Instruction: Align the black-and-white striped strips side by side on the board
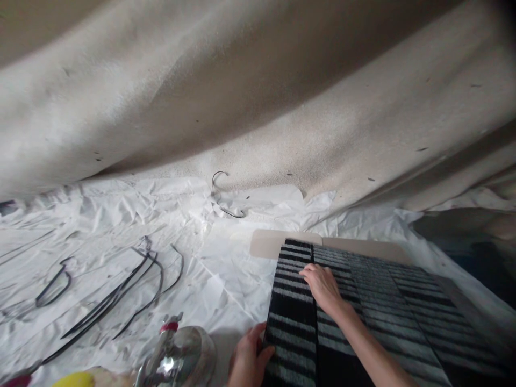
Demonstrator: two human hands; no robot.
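Black panels with fuzzy grey stripes lie side by side at the lower right, with dark seams between them. My left hand (250,356) is closed on the near left edge of the leftmost striped panel (292,322), its thumb over the top. On the upper part of that panel, close to the seam, rests my right hand (318,282). Its fingers are bent and pressed together at the surface; whatever they pinch is hidden. Under the far edge of the panels shows a beige board (266,243) with rounded corners.
A shiny metal spray gun with a cup (183,355) stands left of my left hand. Thin black strips (108,301) lie on white plastic sheeting (226,274). Behind hangs a large beige cloth (250,107). A yellow object (74,379) shows at the bottom left.
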